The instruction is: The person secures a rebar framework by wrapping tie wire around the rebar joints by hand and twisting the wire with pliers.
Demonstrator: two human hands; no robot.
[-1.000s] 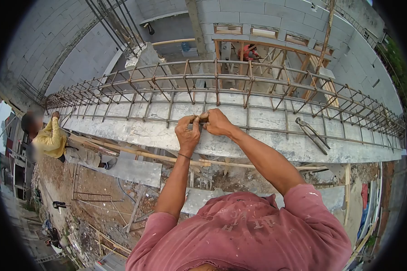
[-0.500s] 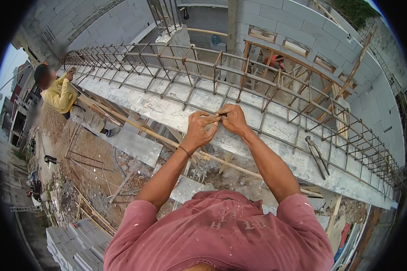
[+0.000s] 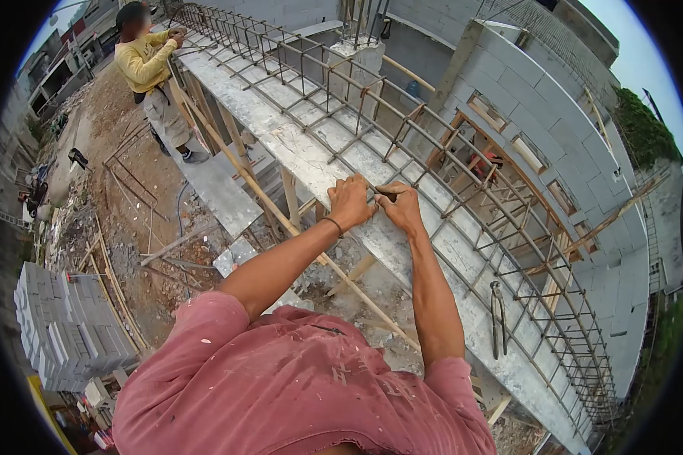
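Observation:
Both hands meet at a lower bar of the long rebar cage (image 3: 364,91), which lies over a pale, stained beam surface (image 3: 296,152). My left hand (image 3: 350,203) has its fingers curled in at the bar. Beside it my right hand (image 3: 400,206) is closed in a pinch, thumb toward the left hand. Whatever small thing lies between the fingertips is hidden. A pair of pincers (image 3: 496,303) rests on the beam surface to the right, handles toward me, apart from both hands.
A co-worker in a yellow shirt (image 3: 143,67) stands at the cage's far left end. A bamboo pole (image 3: 262,199) runs along the near side, above rubble-strewn ground. Grey blocks (image 3: 68,326) are stacked lower left. A block wall (image 3: 508,83) rises behind the cage.
The view has turned, so the cage now slants more steeply down to the right. My hands stay together at the bar; the left hand's fingers are now curled further over.

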